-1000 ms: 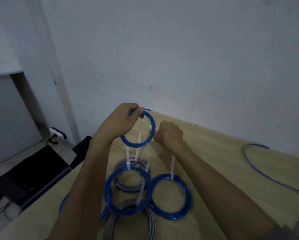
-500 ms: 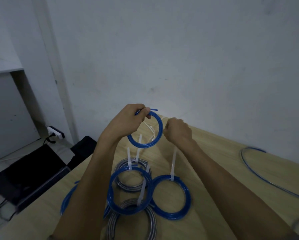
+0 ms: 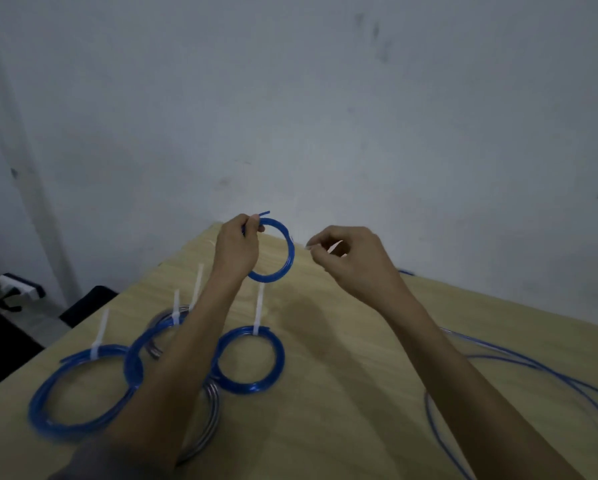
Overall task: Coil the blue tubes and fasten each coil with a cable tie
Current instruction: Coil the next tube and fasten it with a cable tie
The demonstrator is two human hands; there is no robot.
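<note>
My left hand (image 3: 237,247) pinches the top of a small blue tube coil (image 3: 283,261) and holds it upright above the wooden table (image 3: 342,393). A short tube end sticks out above my fingers. My right hand (image 3: 349,258) is to the right of the coil, apart from it, fingers curled around a thin white cable tie (image 3: 332,248). Three tied blue coils lie on the table below: one at the left (image 3: 48,410), one partly under my left arm (image 3: 134,358), one in the middle (image 3: 273,362), each with a white tie tail standing up.
Grey coils (image 3: 211,410) lie under my left arm. Loose blue tube (image 3: 532,365) trails across the table's right side. The table's far corner meets a pale wall. A power strip (image 3: 17,285) and dark items sit on the floor at left.
My right hand has pulled away from the coil to the right with the cable tie. The view has shifted right, so a third tied coil shows at the left.
</note>
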